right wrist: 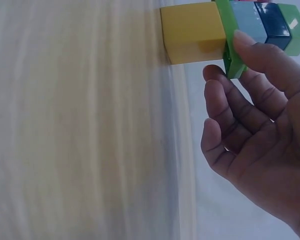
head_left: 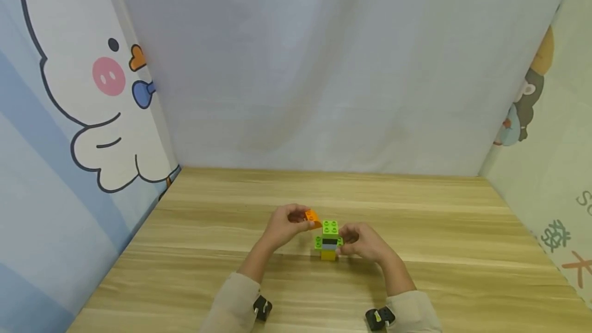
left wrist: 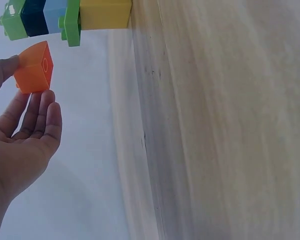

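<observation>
A: Wood-grain table (head_left: 416,271), pale curtain behind, cartoon panels (head_left: 69,117) on both sides. What's in the hands?

B: Left hand (head_left: 283,227) pinches an orange brick (head_left: 313,216) between thumb and fingertips, held in the air just beside the top of the tower (head_left: 329,241), not touching it. The left wrist view shows the brick's hollow underside turned outward.

A: And the tower?

B: It stands on the table between the hands: yellow brick at the bottom, then a green plate, a light-blue and a dark layer, and a green brick with 4 studs on top. Right hand (head_left: 363,242) steadies it, thumb against the green plate's edge and the other fingers (right wrist: 225,115) relaxed and loosely apart, not wrapped round anything.

A: How would you seat the orange one well?

B: I'd say turn it so the hollow faces down, line it up square over the 4 studs, then press straight down. The right hand should brace lower, near the yellow base, since a sideways push could tip such a narrow stack.
</observation>
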Demonstrator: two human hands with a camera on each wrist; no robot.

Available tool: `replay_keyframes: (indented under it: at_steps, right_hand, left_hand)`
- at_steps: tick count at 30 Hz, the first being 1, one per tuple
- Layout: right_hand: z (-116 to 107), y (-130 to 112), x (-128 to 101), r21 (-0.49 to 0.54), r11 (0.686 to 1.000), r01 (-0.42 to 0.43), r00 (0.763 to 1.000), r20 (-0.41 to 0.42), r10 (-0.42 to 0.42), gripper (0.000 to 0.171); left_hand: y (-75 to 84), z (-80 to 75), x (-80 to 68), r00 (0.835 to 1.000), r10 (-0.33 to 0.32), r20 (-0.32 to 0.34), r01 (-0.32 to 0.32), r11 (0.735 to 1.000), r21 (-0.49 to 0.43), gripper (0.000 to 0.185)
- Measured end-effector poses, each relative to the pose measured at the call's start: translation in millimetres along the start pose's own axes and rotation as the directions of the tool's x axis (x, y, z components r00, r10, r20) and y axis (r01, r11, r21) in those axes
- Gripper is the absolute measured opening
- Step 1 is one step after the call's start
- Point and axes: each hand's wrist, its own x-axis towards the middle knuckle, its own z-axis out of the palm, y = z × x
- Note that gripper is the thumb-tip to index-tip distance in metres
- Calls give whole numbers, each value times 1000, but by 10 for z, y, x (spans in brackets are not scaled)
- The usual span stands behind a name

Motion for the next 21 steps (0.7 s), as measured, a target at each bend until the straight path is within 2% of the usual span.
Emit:
replay_keyframes:
  at_steps: [7,21]
  right_hand:
    - [0,16,-6,5,1000,-5,1000,11,5,32]
    - [-4,-1,-11,3,1000,-1,1000,4,1,34]
  left_hand:
    - [49,10,-56,999,51,-14,-51,998,-21,35]
    - [141,24,-100,989,104,-102,-110,993,-52,38]
